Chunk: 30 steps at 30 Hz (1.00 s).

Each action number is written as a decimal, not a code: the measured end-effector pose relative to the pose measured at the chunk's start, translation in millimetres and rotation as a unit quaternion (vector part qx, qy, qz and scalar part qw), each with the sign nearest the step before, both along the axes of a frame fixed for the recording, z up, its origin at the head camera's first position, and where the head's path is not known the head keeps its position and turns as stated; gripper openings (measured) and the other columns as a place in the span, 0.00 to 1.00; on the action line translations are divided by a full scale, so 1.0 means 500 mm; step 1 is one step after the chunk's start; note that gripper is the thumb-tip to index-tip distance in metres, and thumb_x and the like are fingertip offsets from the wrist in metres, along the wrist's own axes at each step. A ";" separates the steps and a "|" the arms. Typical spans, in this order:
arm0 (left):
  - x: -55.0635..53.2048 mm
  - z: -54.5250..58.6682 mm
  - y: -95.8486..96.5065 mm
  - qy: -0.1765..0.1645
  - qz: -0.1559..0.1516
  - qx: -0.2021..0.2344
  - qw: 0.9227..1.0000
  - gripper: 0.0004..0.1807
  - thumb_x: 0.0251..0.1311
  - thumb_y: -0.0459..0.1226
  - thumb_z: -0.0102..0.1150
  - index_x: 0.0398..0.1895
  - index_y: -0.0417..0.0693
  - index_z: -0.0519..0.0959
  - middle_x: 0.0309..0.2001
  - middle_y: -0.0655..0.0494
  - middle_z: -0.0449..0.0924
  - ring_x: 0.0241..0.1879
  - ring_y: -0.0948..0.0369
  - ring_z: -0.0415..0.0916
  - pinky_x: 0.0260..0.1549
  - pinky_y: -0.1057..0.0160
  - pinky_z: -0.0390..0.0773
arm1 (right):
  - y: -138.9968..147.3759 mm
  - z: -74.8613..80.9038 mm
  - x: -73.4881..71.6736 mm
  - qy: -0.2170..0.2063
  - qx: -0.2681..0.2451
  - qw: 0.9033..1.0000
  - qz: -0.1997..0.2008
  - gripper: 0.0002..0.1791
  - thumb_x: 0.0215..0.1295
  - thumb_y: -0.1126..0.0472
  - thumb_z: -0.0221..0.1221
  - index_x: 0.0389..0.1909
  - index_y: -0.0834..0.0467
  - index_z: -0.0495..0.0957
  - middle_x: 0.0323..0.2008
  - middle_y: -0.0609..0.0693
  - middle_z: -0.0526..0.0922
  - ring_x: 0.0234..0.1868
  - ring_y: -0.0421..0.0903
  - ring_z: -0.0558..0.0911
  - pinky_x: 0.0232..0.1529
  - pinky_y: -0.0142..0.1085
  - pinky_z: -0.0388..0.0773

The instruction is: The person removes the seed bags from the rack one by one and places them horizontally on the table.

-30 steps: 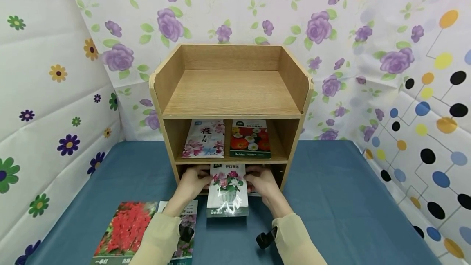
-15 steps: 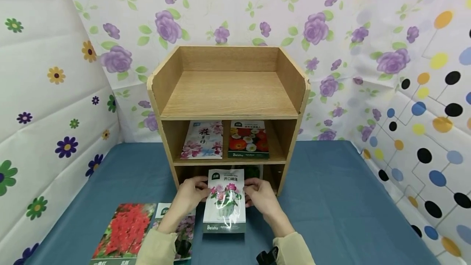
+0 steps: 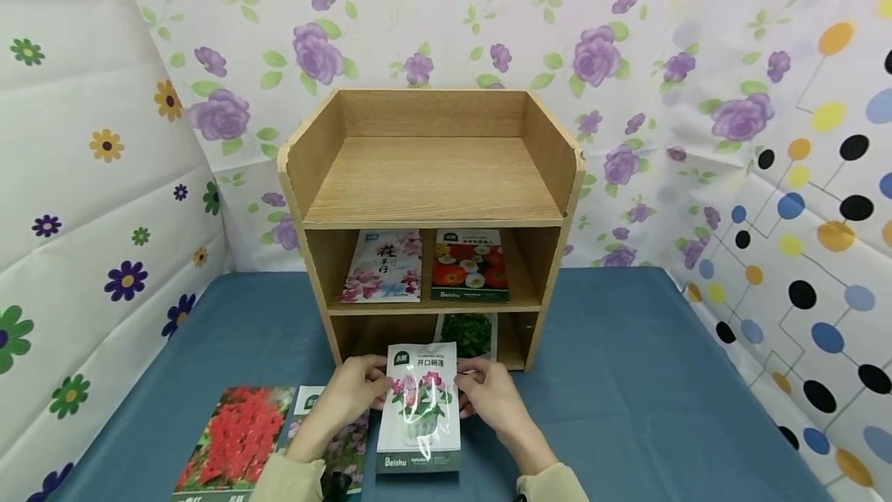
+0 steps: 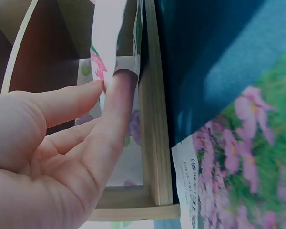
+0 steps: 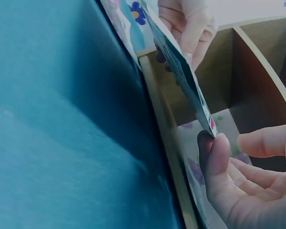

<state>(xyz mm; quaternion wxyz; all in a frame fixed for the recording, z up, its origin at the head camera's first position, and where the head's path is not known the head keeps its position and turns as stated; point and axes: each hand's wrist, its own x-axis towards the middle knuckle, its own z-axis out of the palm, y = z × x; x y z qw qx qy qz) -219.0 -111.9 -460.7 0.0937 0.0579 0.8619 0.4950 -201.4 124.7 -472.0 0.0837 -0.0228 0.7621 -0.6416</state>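
Note:
A white seed packet with pink flowers and a dark green lower band is held tilted in front of the wooden shelf, printed side up. My left hand pinches its left edge, thumb in front and fingers behind. Along the opposite edge, my right hand holds it with fingertips behind; the right wrist view shows the right fingers at the packet's edge. Part of a packet with green leaves shows in the bottom compartment, partly hidden behind the held packet.
On the middle shelf lie a pale floral packet and a red-and-white flower packet. A red-flower packet and a purple-flower packet, partly behind the left forearm, lie on the blue tablecloth. Patterned cloth surrounds the table.
Both hands have drawn the white packet out of the bottom compartment, toward the person. Its top now shows fully, and the green-leaf packet behind it has come into view.

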 end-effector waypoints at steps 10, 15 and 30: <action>0.037 -0.023 -0.025 -0.045 0.007 -0.036 0.998 0.22 0.65 0.30 0.58 0.60 0.24 0.71 0.28 0.50 0.75 0.23 0.59 0.78 0.24 0.60 0.81 | -0.021 -0.019 0.020 -0.030 0.020 0.999 0.030 0.12 0.69 0.66 0.56 0.50 0.68 0.78 0.26 0.55 0.82 0.22 0.48 0.81 0.23 0.43 0.81; 0.047 -0.031 -0.023 -0.055 -0.004 -0.051 0.997 0.24 0.65 0.30 0.58 0.60 0.23 0.70 0.28 0.51 0.74 0.22 0.59 0.78 0.22 0.60 0.80 | -0.017 -0.029 0.026 -0.039 0.032 0.998 0.034 0.10 0.68 0.67 0.56 0.46 0.68 0.79 0.27 0.55 0.82 0.21 0.48 0.81 0.22 0.41 0.81; 0.064 -0.033 -0.009 0.001 -0.005 -0.110 0.994 0.23 0.63 0.31 0.61 0.57 0.23 0.72 0.21 0.55 0.74 0.17 0.61 0.76 0.17 0.63 0.76 | -0.009 -0.043 0.018 -0.051 0.059 0.995 0.059 0.08 0.68 0.67 0.56 0.36 0.66 0.82 0.25 0.57 0.80 0.18 0.45 0.80 0.20 0.39 0.81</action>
